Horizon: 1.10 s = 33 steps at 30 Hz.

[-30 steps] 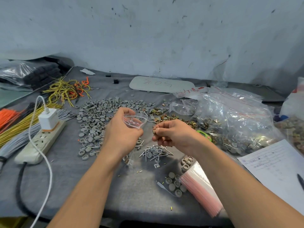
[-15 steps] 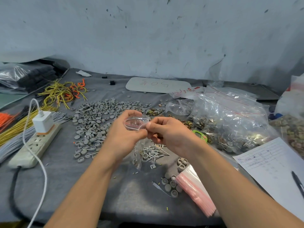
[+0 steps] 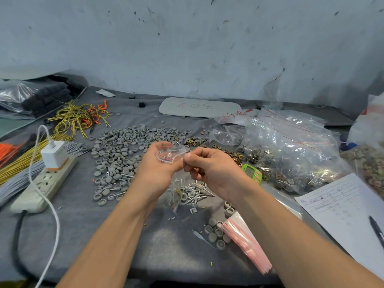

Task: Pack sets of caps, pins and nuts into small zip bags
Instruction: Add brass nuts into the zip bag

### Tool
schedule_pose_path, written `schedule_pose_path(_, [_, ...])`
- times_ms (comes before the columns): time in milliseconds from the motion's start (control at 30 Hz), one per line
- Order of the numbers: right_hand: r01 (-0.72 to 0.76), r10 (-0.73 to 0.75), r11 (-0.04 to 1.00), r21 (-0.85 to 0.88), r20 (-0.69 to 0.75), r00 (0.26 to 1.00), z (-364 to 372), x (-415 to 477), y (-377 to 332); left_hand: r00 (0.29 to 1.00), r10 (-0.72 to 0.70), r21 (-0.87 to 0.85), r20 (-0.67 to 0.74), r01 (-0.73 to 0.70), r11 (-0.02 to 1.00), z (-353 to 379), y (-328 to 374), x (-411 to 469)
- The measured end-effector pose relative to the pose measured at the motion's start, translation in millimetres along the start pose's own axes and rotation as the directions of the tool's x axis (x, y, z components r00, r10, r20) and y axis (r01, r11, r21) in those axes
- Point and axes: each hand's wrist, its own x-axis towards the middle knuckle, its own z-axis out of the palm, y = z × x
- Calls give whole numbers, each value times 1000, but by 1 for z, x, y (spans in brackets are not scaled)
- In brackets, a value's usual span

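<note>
both forearms reach in from the near edge and meet above the grey cloth-covered desk [image 3: 79,225], where the left hand [image 3: 158,171] curls its fingers [image 3: 154,146] round a small clear plastic zip bag [image 3: 171,152] (red seal strip, mouth gaping) above the scattered silver metal pins [image 3: 193,191]. the right hand [image 3: 209,169] sits just beside it, knuckles bent, thumb and forefinger pinching the bag's right rim; whether it hides parts cannot be told. round grey caps [image 3: 122,148] lie spread to the left, brass nuts [image 3: 230,152] behind the right hand.
</note>
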Motion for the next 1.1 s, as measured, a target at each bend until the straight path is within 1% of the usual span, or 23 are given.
schedule_pose_path(133, [16,-14,999,30,-62,998,5,2,0,998,-31,-171,46,39,984,3,4,-2])
schedule_pose_path(233, [22,-18,998,61,-57,998,8,2,-2,992,-65,-298,104,93,950,3,5,-4])
schedule_pose_path(300, [42,-39,998,43,-78,996,9,2,-3,990,-70,-317,119,105,942,2,5,-3])
schedule_pose_path(367, [78,-80,997,-21,-138,987,11,2,-3,993,-65,-318,100,94,943,2,5,-3])
schedule_pose_path(433, [82,-88,996,-44,-167,982,13,2,-3,998,-35,-265,59,50,963,2,4,-3])
schedule_pose_path(500, [44,-44,999,-2,-153,987,15,3,-1,1000,-2,-171,32,7,985,1,1,-2])
schedule_pose_path(600, [-54,55,998,9,-106,993,15,4,-1,999,14,-69,31,-12,998,2,0,0])
schedule_pose_path(700, [-138,138,990,4,-29,990,11,2,-1,1000,23,56,15,-24,998,1,0,2])
schedule_pose_path(800, [-164,163,986,20,12,986,7,-1,-4,999,14,73,-32,-12,997,-2,1,3])
schedule_pose_path(900, [-143,147,987,69,-57,987,4,-1,-9,999,-8,-3,-50,8,1000,-6,3,3])
schedule_pose_path(933, [-126,134,988,93,-89,987,3,-1,-11,997,8,10,-74,-7,1000,-7,3,2])
schedule_pose_path(967, [-104,117,988,113,-117,986,1,-1,-13,993,42,83,-113,-33,996,-7,3,2])
schedule_pose_path(1000, [-79,95,989,123,-137,986,-2,-1,-16,986,94,208,-139,-63,976,-8,2,1])
schedule_pose_path(1033, [-53,71,991,122,-146,987,-3,-2,-17,980,140,341,-141,-85,936,-7,2,0])
schedule_pose_path(1067, [-26,42,994,109,-148,988,-3,-3,-19,979,166,440,-121,-97,893,-7,3,-2])
schedule_pose_path(1100, [4,8,997,82,-143,990,-3,-4,-20,982,169,483,-84,-108,869,-5,3,-4])
